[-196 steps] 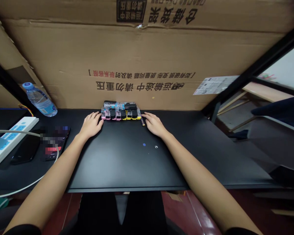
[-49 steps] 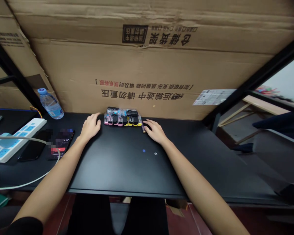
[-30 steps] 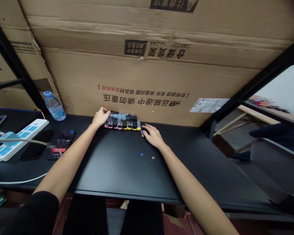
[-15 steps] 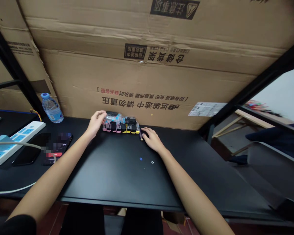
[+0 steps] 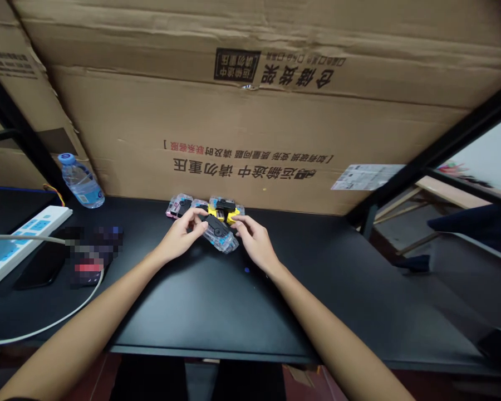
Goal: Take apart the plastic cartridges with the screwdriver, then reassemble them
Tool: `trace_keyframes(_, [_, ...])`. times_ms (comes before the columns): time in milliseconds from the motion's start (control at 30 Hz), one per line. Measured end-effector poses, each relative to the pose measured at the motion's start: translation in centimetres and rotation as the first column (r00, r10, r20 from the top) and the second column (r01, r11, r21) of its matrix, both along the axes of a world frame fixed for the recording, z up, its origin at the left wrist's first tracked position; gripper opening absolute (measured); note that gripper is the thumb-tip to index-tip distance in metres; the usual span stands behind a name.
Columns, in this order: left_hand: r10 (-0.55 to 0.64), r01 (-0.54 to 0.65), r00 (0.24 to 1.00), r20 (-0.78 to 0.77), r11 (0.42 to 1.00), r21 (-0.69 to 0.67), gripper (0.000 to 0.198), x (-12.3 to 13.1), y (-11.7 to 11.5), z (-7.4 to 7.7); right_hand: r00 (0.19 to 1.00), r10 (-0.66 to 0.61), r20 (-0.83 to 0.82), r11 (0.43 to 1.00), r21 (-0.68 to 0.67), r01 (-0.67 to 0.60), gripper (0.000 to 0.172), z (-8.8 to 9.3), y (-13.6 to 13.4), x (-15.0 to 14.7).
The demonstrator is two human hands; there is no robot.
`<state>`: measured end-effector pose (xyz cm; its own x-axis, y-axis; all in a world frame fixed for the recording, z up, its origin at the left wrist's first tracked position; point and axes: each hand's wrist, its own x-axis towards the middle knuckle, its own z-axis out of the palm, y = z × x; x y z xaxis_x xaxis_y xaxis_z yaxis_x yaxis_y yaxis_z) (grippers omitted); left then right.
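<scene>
A clear ink cartridge with a black top and blue trim (image 5: 219,234) is held over the black table (image 5: 217,312) between both hands. My left hand (image 5: 179,238) pinches its left end with curled fingers. My right hand (image 5: 254,240) grips its right end. Behind them, against the cardboard, lie the other cartridges (image 5: 204,207), pink ones on the left and yellow ones on the right, now spread loosely.
A big cardboard box (image 5: 250,122) walls off the back. A water bottle (image 5: 78,181) stands at the back left. A white power strip (image 5: 12,236), a white cable (image 5: 58,320) and a phone (image 5: 89,253) lie at left. A black frame post (image 5: 421,161) slants at right.
My left hand has pulled one cartridge out of the row toward me, and my right hand has left the table to grip its other end. The remaining cartridges have shifted apart.
</scene>
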<state>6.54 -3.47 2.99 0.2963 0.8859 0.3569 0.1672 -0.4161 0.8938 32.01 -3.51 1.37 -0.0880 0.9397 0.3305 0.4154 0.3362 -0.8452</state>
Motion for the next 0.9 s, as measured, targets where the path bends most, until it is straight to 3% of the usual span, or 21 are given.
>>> trace_keyframes(233, [-0.032,0.034,0.999,0.027,0.997,-0.070,0.034,-0.5,1.1,-2.2,0.988,0.009,0.157,0.997,0.072,-0.021,0.029,-0.3,0.5,0.5])
trace_keyframes(400, [-0.018,0.021,0.999,0.042,0.997,-0.081,0.034,-0.5,1.3,-2.5,0.964,0.084,0.251,0.987,0.113,-0.115,0.029,1.0,-0.7,0.1])
trace_keyframes(533, [0.000,0.004,0.999,0.054,0.996,-0.084,0.035,-0.5,1.2,-2.3,0.924,0.261,0.279,0.962,-0.001,-0.271,0.037,1.9,-1.2,0.9])
trace_keyframes(700, [0.015,-0.008,0.997,0.069,0.995,-0.102,0.033,-0.8,1.4,-2.1,0.877,0.397,0.270,0.916,-0.174,-0.361,0.076,1.8,-0.9,1.7])
trace_keyframes(900, [0.062,-0.049,0.988,0.139,0.995,-0.090,0.039,-1.3,1.9,-1.4,0.870,0.374,0.322,0.927,-0.164,-0.338,0.064,1.4,-0.1,2.0])
